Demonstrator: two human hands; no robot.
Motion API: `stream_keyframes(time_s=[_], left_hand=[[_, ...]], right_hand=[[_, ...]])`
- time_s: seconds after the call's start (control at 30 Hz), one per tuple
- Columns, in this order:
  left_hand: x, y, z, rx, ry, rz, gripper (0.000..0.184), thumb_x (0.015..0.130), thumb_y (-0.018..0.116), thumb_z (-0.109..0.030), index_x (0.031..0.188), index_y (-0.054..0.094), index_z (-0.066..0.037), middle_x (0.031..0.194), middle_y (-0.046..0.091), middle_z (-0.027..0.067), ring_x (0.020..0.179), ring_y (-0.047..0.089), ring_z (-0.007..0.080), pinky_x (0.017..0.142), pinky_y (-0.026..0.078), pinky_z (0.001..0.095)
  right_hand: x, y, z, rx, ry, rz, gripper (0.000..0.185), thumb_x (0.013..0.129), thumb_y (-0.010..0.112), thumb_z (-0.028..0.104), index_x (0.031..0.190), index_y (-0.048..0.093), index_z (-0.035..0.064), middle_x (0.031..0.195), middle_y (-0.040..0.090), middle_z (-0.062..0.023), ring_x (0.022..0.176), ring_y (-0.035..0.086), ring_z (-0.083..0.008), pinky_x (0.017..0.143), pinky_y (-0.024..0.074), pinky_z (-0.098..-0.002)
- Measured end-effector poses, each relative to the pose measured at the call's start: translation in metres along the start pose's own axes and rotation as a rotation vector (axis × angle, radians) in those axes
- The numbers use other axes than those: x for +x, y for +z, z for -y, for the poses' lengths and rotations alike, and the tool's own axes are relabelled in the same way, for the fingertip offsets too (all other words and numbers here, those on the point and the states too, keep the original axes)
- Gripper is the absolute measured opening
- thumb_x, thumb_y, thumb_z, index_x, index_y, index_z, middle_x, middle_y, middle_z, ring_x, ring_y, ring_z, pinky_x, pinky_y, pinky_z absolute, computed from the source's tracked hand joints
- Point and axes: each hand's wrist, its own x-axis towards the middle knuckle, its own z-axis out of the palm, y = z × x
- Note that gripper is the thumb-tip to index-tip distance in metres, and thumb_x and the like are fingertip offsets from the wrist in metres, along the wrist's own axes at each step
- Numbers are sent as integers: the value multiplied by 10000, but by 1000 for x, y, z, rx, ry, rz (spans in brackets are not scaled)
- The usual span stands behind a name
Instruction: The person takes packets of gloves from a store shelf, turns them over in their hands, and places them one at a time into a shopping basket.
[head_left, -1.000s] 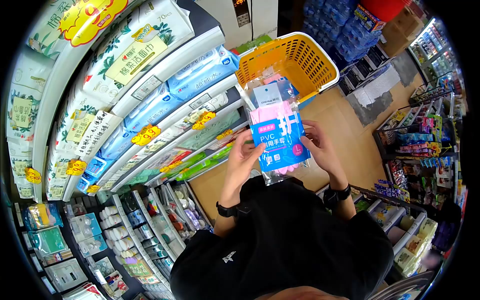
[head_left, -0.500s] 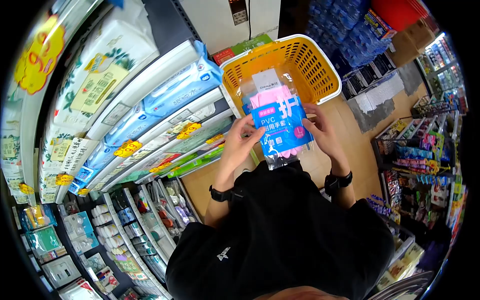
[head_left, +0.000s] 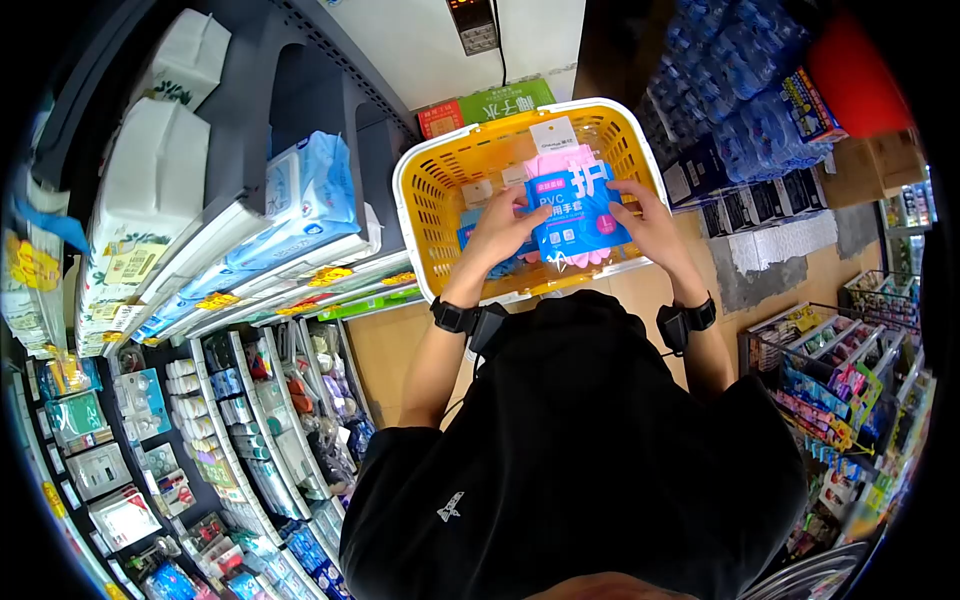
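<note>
A clear packet of pink PVC gloves (head_left: 580, 208) with a blue label is held between my two hands, over the yellow basket (head_left: 430, 178) with a white rim. My left hand (head_left: 503, 230) grips the packet's left side, thumb on the front. On the opposite side my right hand (head_left: 648, 228) pinches the edge near the round pink size mark. Inside the basket, partly hidden behind my left hand and the packet, lie other blue packets with white header cards (head_left: 478, 192).
Shelves with blue wipes packs (head_left: 308, 190) and white tissue packs (head_left: 150, 180) rise on the left. Bottled water (head_left: 740, 125) is stacked at the upper right, beside a cardboard box (head_left: 865, 165). A green and red carton (head_left: 500, 102) stands behind the basket. Wire racks of goods (head_left: 830, 370) are at right.
The glove packet, held in both hands, has shifted slightly right and now sits over the basket. The basket appears closer and lower in view, showing packets inside. The shelf view has shifted.
</note>
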Motion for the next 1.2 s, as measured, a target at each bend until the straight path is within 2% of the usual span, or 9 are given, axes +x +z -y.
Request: stream_keyframes(time_s=[0.1, 0.17, 0.3, 0.5, 0.6, 0.77, 0.9, 1.13, 1.2], left_hand=[[19, 11, -4, 45, 13, -14, 471, 829, 755, -344, 1050, 641, 55, 947, 677, 184, 853, 657, 284, 756, 524, 375], [29, 15, -11, 240, -105, 52, 466, 866, 751, -296, 1167, 630, 37, 1026, 680, 152, 895, 666, 211, 742, 536, 307], [48, 28, 17, 350, -99, 40, 499, 841, 769, -312, 1168, 627, 37, 1047, 679, 178, 881, 670, 229, 710, 536, 309], [64, 32, 9, 242, -285, 246, 542, 843, 773, -321, 1163, 587, 73, 1020, 649, 154, 841, 666, 211, 649, 543, 312], [72, 36, 18, 252, -341, 305, 540, 857, 765, -330, 1165, 577, 71, 1047, 625, 130, 867, 659, 204, 678, 564, 316], [87, 45, 54, -28, -501, 269, 398, 869, 753, -224, 1185, 645, -8, 1088, 674, 93, 950, 666, 211, 818, 597, 378], [96, 50, 73, -80, -547, 320, 434, 862, 759, -226, 1184, 624, 31, 1094, 663, 121, 977, 663, 226, 846, 592, 378], [103, 57, 95, -3, -491, 343, 607, 828, 789, -276, 1260, 548, 76, 1142, 639, 165, 1019, 659, 255, 829, 589, 361], [104, 62, 93, 39, -497, 365, 660, 818, 797, -290, 1289, 525, 84, 1168, 628, 173, 1039, 655, 264, 822, 588, 361]], right_hand=[[16, -7, -15, -19, 39, 43, 382, 926, 645, 156, 1282, 586, 30, 1168, 625, -191, 954, 668, -269, 767, 571, -352], [27, -9, -25, -17, 68, 90, 401, 925, 648, 184, 1288, 582, 27, 1183, 622, -204, 974, 670, -284, 789, 567, -358], [43, -6, -49, -152, 116, 170, 483, 916, 649, 263, 1301, 561, -15, 1233, 605, -249, 1043, 660, -353, 871, 543, -389], [58, 3, -65, -446, 37, 235, 582, 916, 611, 358, 1269, 545, -99, 1270, 576, -302, 1116, 607, -430, 952, 494, -450], [67, 4, -58, -434, 187, 346, 624, 926, 581, 423, 1263, 546, -101, 1299, 545, -340, 1163, 571, -450, 1005, 459, -467], [81, 15, -77, -544, 196, 422, 657, 937, 556, 452, 1249, 531, -127, 1238, 566, -359, 1186, 547, -470, 1023, 446, -467], [86, 19, -88, -594, 190, 516, 682, 951, 530, 465, 1249, 515, -148, 1191, 595, -352, 1177, 564, -453, 1008, 456, -470], [71, 15, -65, -655, 158, 695, 602, 958, 508, 485, 1245, 577, -40, 1184, 633, -292, 1107, 608, -426, 943, 479, -464], [69, 17, -54, -688, 86, 974, 527, 965, 500, 462, 1188, 635, 4, 1149, 661, -260, 1075, 632, -405, 919, 489, -467]])
